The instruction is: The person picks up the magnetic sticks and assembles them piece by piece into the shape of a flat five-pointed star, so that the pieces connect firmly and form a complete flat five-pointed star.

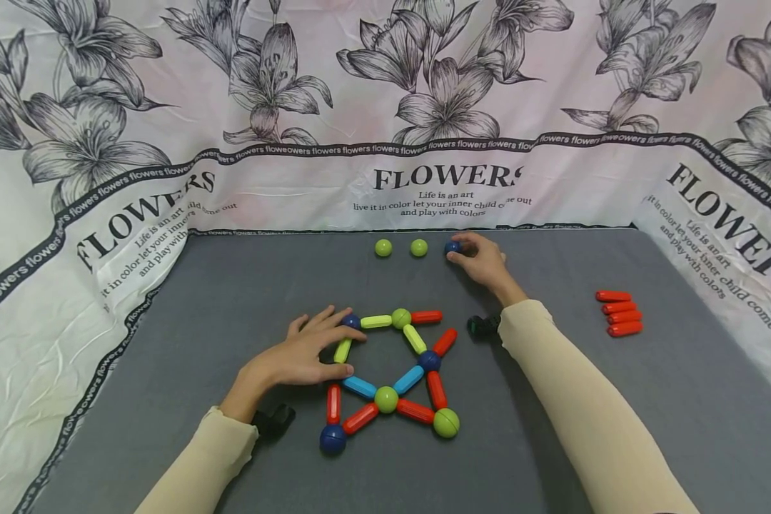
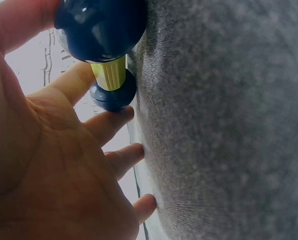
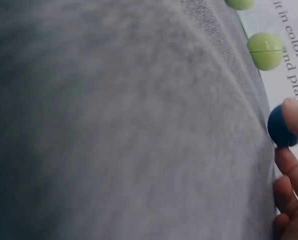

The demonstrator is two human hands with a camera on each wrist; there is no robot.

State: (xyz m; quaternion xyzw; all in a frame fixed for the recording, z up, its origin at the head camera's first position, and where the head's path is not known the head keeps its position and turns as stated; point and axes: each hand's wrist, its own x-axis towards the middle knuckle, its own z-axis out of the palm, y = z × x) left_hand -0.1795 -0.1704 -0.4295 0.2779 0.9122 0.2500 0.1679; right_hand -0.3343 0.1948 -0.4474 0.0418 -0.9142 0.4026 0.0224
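My right hand [image 1: 485,263] pinches a blue ball [image 1: 452,247] between thumb and fingers at the table's far edge. In the right wrist view, the thumb [image 3: 296,120] lies over this ball. My left hand [image 1: 298,355] rests at the left side of a flat figure of coloured rods and balls, fingers spread. Its thumb touches a near blue ball [image 2: 101,30], and a fingertip meets a farther blue ball [image 2: 113,97]; a yellow-green rod [image 2: 109,75] joins the two. A green ball [image 1: 386,400] centres the figure's lower part, with blue and red rods running out from it.
Two loose green balls [image 1: 418,248] sit in a row left of the right hand. Several red rods [image 1: 620,308] lie stacked side by side at the right of the grey table [image 1: 540,457]. A flower-printed cloth [image 1: 295,185] borders the back and sides.
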